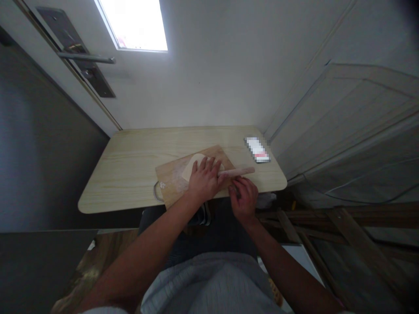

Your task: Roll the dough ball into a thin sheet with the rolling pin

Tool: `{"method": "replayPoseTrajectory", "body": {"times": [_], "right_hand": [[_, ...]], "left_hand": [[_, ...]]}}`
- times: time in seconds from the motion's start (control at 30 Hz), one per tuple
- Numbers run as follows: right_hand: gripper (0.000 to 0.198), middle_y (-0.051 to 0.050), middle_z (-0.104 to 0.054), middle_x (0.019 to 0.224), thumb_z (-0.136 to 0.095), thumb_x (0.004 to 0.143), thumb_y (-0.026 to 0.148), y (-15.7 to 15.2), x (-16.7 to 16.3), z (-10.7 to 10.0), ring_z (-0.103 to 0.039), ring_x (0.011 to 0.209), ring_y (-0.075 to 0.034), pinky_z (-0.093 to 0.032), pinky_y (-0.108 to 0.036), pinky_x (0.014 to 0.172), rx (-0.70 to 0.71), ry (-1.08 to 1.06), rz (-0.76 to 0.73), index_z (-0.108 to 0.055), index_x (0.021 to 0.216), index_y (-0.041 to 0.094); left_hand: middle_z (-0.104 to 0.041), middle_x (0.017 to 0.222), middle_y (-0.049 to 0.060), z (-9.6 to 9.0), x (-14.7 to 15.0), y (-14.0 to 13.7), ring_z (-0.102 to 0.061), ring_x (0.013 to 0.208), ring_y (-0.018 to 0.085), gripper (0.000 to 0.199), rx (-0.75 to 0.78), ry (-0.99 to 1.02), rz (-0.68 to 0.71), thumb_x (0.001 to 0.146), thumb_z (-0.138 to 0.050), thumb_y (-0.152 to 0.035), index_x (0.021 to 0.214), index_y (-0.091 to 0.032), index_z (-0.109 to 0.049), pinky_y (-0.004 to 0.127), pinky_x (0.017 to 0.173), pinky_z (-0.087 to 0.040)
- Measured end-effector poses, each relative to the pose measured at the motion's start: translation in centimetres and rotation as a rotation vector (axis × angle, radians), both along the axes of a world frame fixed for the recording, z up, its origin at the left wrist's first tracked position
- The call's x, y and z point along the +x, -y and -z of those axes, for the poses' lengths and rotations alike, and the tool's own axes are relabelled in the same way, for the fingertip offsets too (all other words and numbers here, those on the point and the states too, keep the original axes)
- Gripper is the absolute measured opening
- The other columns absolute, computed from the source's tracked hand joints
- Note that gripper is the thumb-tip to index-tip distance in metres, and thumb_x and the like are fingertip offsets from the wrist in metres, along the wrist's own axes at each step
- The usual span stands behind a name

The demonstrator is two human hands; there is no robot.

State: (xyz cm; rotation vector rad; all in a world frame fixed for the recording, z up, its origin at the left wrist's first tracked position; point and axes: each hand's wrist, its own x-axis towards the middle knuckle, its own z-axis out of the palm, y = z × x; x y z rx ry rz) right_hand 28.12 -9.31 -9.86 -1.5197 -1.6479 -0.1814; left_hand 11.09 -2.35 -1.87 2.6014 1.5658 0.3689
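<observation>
A wooden cutting board (175,173) lies at an angle on the table, dusted with flour. On it is a flat piece of pale dough (193,165). A wooden rolling pin (240,172) runs across the dough's right side, its left part hidden. My left hand (205,179) lies palm down over the dough and the covered end of the pin, fingers stretched out. Just below the pin's free end, my right hand (245,196) is closed at the board's near right edge, thumb and fingers around it; the grip is partly hidden.
The pale wooden table (121,170) stands against a white door with a metal handle (88,57). A phone (257,149) lies at its back right. The board's metal loop (156,192) sticks out at the left. Wooden slats (347,222) and a cable (366,202) are at the right.
</observation>
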Motion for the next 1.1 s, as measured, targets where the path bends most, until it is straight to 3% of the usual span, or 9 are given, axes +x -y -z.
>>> {"method": "replayPoseTrajectory", "body": {"times": [0.37,0.8,1.1], "right_hand": [[0.025,-0.009,-0.069,0.119,-0.059,0.095,0.033,-0.2,0.2,0.1,-0.058,0.119,-0.026,-0.042,-0.049,0.105,0.001,0.007,-0.008,-0.068,0.116,0.024],[0.022,-0.008,-0.07,0.117,-0.06,0.095,0.031,-0.1,0.2,-0.1,-0.06,0.116,-0.026,-0.044,-0.049,0.103,0.014,0.01,-0.017,-0.068,0.114,0.024],[0.023,-0.008,-0.07,0.119,-0.063,0.093,0.028,-0.2,0.4,0.3,-0.059,0.118,-0.026,-0.044,-0.048,0.105,0.039,0.008,-0.021,-0.068,0.114,0.023]], "left_hand": [[-0.036,0.162,0.006,0.0,-0.2,-3.8,-0.027,0.15,0.031,0.061,-0.03,-0.031,-0.02,0.102,-0.019,-0.06,0.153,-0.034,-0.038,0.06,0.12,-0.018],[-0.036,0.162,0.007,0.8,-0.6,-9.6,-0.027,0.15,0.035,0.064,-0.18,-0.015,-0.018,0.099,-0.017,-0.063,0.152,-0.036,-0.04,0.07,0.116,-0.019],[-0.043,0.156,0.007,0.7,-0.6,-11.3,-0.035,0.144,0.03,0.056,-0.081,0.0,-0.039,0.103,-0.02,-0.055,0.146,-0.032,-0.048,0.063,0.118,-0.02]]}}
